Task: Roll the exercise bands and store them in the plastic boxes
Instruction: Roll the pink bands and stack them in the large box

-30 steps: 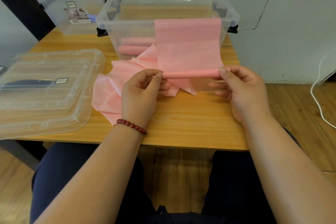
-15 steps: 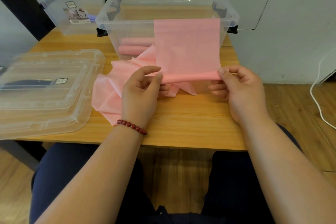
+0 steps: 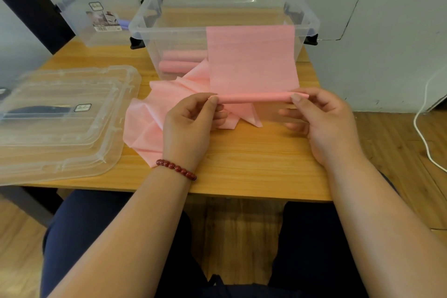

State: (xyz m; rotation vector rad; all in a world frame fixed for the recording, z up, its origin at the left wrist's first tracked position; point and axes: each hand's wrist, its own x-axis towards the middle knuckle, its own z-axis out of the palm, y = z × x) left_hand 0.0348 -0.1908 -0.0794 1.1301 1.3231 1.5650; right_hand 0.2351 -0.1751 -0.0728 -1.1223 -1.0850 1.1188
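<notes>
A pink exercise band [image 3: 251, 60] hangs over the front rim of the near clear plastic box [image 3: 169, 31]. Its lower end is wound into a thin roll held above the table. My left hand [image 3: 191, 123] pinches the roll's left end and my right hand [image 3: 321, 121] pinches its right end. The band's loose tail [image 3: 154, 113] lies crumpled on the wooden table [image 3: 254, 167] under my left hand. Two rolled pink bands [image 3: 179, 65] lie inside the near box.
A second clear box [image 3: 79, 22] with a label stands at the back left. Two stacked clear lids [image 3: 60, 123] lie on the table's left. A white cable [image 3: 420, 128] runs along the floor at the right. The wall is close behind the boxes.
The roll has grown slightly thicker as both hands turned it. The hands stayed in nearly the same place.
</notes>
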